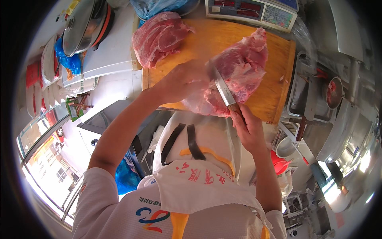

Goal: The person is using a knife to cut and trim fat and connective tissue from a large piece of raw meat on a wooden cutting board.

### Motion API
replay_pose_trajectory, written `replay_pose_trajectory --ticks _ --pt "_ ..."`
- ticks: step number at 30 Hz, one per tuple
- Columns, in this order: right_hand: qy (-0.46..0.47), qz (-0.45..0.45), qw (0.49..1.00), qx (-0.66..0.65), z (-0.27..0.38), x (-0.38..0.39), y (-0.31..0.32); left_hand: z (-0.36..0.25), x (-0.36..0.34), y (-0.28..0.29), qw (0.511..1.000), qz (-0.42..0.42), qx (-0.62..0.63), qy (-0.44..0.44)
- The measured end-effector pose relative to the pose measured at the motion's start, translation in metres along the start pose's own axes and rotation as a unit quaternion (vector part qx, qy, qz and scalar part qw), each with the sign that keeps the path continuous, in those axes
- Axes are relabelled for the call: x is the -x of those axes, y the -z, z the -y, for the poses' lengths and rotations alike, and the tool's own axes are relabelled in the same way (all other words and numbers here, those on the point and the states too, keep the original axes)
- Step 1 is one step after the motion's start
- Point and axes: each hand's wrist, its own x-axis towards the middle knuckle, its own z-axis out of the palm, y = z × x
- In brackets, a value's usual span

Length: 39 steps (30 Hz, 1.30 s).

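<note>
A large piece of raw meat (pixel 246 55) lies on the right part of a wooden cutting board (pixel 278 89). My right hand (pixel 250 124) is closed around the handle of a knife (pixel 225 91). The blade points up and to the left, lying over the meat. My left hand (pixel 191 75) is over the meat's left side, near the tip of the blade. Motion smears its fingers, so what they grip, if anything, is unclear. A second piece of raw meat (pixel 159 39) rests at the board's far left corner, touched by neither hand.
Beyond the board stands a scale (pixel 254 12), with a blue plastic bag (pixel 157 7) to its left. A lidded pan (pixel 85 30) sits at far left. On the right are a metal tray (pixel 296 85), a cleaver (pixel 308 101) and a small bowl (pixel 333 92).
</note>
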Motion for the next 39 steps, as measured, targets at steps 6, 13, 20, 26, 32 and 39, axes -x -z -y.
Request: replay_pose_trajectory --ticks 6,13,20,26,32,39 --pt "0.019 -0.021 0.999 0.043 -0.01 0.012 -0.017 0.006 0.007 -0.01 0.998 -0.053 -0.002 -0.017" --pt "-0.018 -0.029 0.996 0.084 0.006 0.02 -0.029 0.013 0.017 -0.013 0.997 -0.068 0.024 0.008" --pt "0.014 -0.034 0.987 0.159 0.009 0.015 -0.042 0.014 0.028 -0.01 0.995 -0.098 -0.003 0.012" --pt "-0.013 -0.024 0.98 0.199 0.021 0.0 -0.051 0.025 0.034 -0.01 0.996 -0.079 -0.029 0.014" --pt "-0.016 -0.005 0.982 0.19 0.037 0.029 -0.05 0.042 0.048 -0.007 0.998 -0.066 0.012 0.01" --pt "-0.103 0.009 0.972 0.209 0.059 0.022 -0.045 0.042 0.043 0.0 0.994 -0.105 0.034 0.005"
